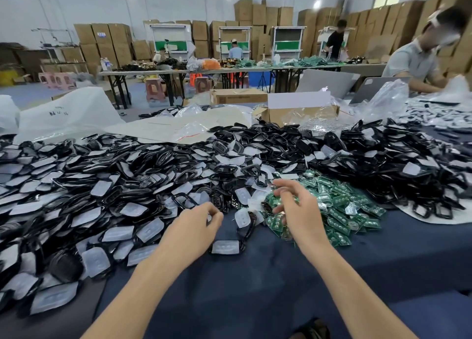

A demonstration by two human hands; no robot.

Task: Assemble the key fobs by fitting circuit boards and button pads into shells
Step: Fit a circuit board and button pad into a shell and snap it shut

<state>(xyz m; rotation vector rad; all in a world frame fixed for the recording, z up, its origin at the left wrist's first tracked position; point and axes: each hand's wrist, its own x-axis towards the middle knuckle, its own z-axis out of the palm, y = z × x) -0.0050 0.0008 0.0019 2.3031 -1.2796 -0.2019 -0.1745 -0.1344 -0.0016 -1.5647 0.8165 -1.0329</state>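
Right grip (293,206) hovers with fingers loose and empty over the boards (342,206), which spread toward its 3 o'clock, nearer it than the left grip (196,223). Left fingers are curled; contents unclear. Shells (122,185) lie at 10 o'clock.

left hand (194,223), fingertips hidden (grip unclear), shell heap (76,185) cropped at left

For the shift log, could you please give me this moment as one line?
left hand: curled, grip unclear | right hand: fingers loose over green circuit boards | black shells: piled
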